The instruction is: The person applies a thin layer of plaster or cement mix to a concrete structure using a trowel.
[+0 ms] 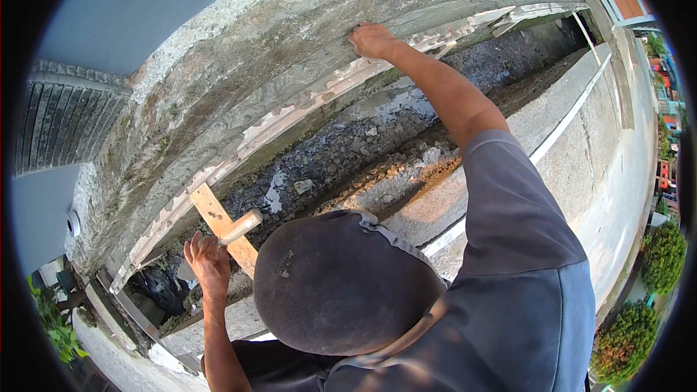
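A person in a dark cap (327, 276) and grey-blue shirt fills the lower middle, seen from above and behind. Their right hand (370, 40) touches the grey mortar band (301, 76) along the rough wall, fingers curled. Their left hand (205, 261) is at a trowel with a pale wooden handle (239, 226), fingers around its neck, the blade partly hidden. Behind the handle, a short wooden board (212, 208) lies across the drainage channel. I cannot make out either of my own hands in this view.
A long mortar-flecked timber strip (272, 122) edges the channel, which holds rubble and dark muck (327, 152). A concrete walkway (610, 167) runs along the right, with trees (657, 258) beyond. A blue-grey wall (131, 14) and grey stepped ledge (72, 116) are at upper left.
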The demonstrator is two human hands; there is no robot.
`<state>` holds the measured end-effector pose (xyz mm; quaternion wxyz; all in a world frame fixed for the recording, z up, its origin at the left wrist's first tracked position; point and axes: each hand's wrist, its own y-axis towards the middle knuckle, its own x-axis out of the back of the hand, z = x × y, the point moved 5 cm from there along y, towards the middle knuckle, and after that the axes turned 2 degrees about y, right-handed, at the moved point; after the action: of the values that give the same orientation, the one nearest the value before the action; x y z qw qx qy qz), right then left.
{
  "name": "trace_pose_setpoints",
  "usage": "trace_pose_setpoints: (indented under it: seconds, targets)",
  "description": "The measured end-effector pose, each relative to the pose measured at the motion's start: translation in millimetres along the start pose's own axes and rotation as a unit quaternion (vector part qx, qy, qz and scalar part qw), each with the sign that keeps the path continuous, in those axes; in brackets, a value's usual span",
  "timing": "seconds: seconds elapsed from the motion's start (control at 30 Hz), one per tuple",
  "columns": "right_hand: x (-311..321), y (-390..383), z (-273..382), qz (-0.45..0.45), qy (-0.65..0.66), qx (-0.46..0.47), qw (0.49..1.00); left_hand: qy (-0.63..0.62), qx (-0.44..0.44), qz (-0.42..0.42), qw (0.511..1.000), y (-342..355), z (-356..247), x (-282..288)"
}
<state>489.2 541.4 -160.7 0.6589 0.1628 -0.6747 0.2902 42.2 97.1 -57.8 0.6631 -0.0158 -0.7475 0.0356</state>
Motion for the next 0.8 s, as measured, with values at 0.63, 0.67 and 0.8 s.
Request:
trace_pose_setpoints:
  seconds: [0.63,0.67,0.8]
  targets:
    - [10.6,4.3,5.6,0.098,0.242,-0.066,0.963,-0.026,-0.006,-0.004,1.0,-4.4,-1.7,-40.0]
    - [14.3,6.1,15.1,0.091,0.293,-0.099,0.946,-0.022,-0.001,0.001,1.0,-8.5,1.9,-38.8]
    - [20.1,5.0,-1.2,-0.031,0.284,-0.02,0.958,-0.029,-0.007,-0.001,1.0,-0.3,-7.8,-45.5]
